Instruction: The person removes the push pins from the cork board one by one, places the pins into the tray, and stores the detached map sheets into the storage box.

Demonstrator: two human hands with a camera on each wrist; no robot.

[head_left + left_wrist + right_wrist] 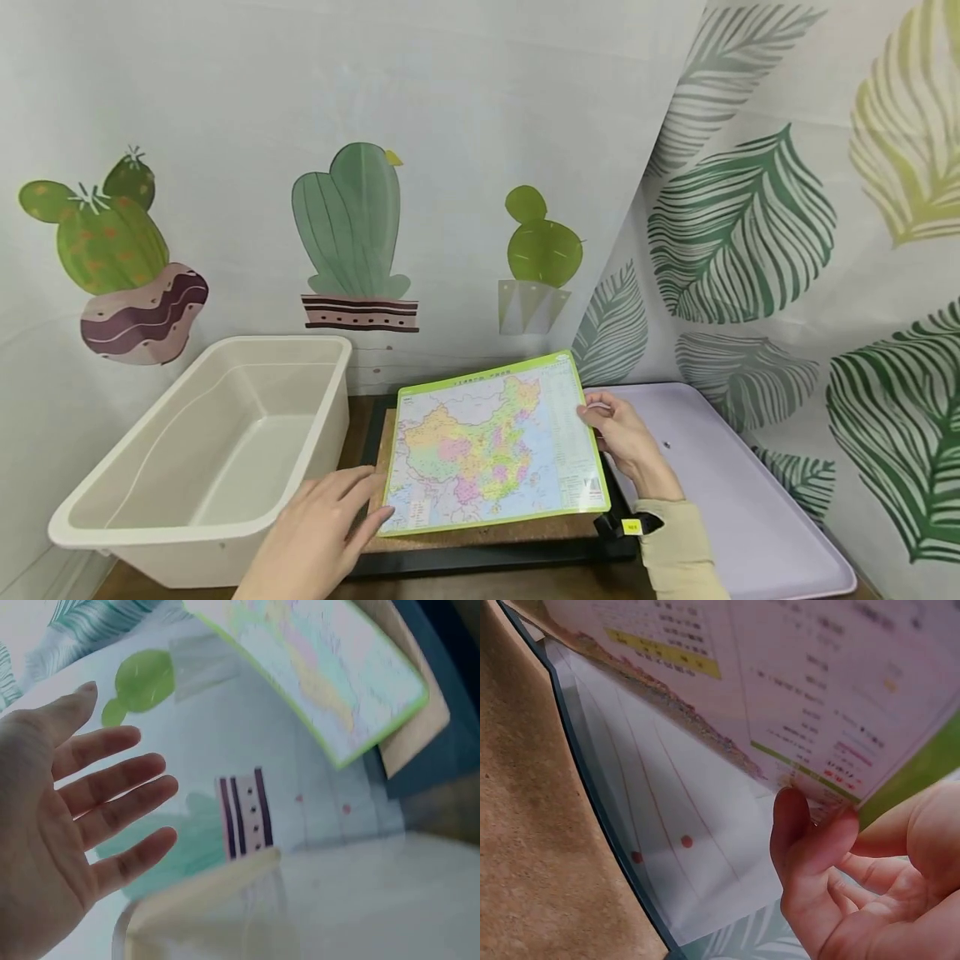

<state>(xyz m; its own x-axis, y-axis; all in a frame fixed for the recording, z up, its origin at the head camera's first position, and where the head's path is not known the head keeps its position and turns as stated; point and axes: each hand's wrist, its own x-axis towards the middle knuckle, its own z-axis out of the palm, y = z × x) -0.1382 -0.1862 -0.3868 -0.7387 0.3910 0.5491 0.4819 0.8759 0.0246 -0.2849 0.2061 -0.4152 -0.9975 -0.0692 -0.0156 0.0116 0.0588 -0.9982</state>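
Note:
A map sheet [480, 450] with a green border is tilted up above a brown board with a black frame [510, 554]. My right hand [618, 437] pinches its right edge between thumb and fingers. The right wrist view shows the printed back of the sheet [795, 697] in that hand's grip, over the brown board's surface [547, 795]. By the lower left corner of the map is my left hand [318, 525]. Its fingers are spread and hold nothing in the left wrist view, where the hand [90, 802] appears apart from the map [322, 667].
A deep cream bin [202, 533] stands on the left, close beside my left hand. On the right lies a lavender tray [735, 517] with a tiny dark object [667, 445] on it. A curtain with printed cacti [360, 225] hangs behind.

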